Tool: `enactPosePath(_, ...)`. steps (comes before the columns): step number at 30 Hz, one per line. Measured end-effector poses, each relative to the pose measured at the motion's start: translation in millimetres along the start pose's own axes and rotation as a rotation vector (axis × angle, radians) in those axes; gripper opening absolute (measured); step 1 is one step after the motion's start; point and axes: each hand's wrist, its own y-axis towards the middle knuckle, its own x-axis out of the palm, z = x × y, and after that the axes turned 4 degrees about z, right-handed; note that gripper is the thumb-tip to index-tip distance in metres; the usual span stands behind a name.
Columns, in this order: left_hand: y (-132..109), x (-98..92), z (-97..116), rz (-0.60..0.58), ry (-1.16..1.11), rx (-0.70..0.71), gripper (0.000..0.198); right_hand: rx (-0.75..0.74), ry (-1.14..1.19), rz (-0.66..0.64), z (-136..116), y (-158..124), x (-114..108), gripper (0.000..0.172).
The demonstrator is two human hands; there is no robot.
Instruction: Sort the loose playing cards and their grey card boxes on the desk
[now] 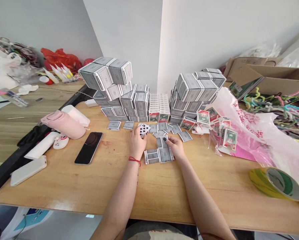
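My left hand is closed on a playing card, whose face with black pips is turned up; whether more cards lie under it, I cannot tell. To its right, my right hand pinches the edge of a back-up card between thumb and fingers. Just below that card lie joined or overlapping cards, backs up, on the table. Several loose cards are scattered beyond both hands. Two small card stacks sit left of my left hand.
Tall blocks built of cards stand at the back left and back right, with boxed decks between. A phone and pink bottle lie left. Right are loose card boxes, plastic bag and tape roll.
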Motion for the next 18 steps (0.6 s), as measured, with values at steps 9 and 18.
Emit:
enactPosePath(9, 0.8, -2.2, 3.2, 0.002, -0.052, -0.01, 0.044, 0.015, -0.015, 0.011, 2.4, 1.5, 0.4, 0.041)
enactPosePath(18, 1.8, -10.1, 20.0, 0.031, -0.192, 0.114, 0.035, 0.043, 0.091, 0.018, -9.4, -4.2, 0.6, 0.034)
